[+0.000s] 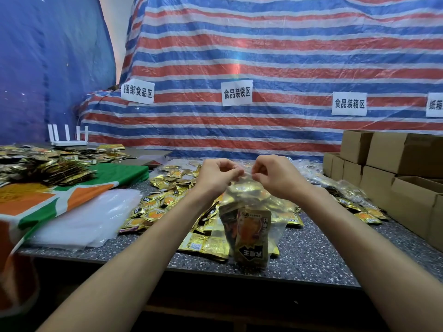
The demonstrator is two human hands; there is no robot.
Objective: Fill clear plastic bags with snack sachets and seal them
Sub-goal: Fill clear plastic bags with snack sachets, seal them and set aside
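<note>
Above the table [311, 255], both hands lift a filled bag [251, 226] by its mouth, left hand [215, 174] and right hand [275, 174] pinching the top edge. To seal well, the edges should line up before fingers press along the strip, sachets [153, 212] kept below.

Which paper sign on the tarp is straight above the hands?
The second sign from the left, directly above the clear bag; the others hang off-centre.

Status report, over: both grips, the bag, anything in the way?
Left grip and right grip pinch clear bag at its top. Sachets inside; seal cannot be judged. Nothing in the way.
</note>
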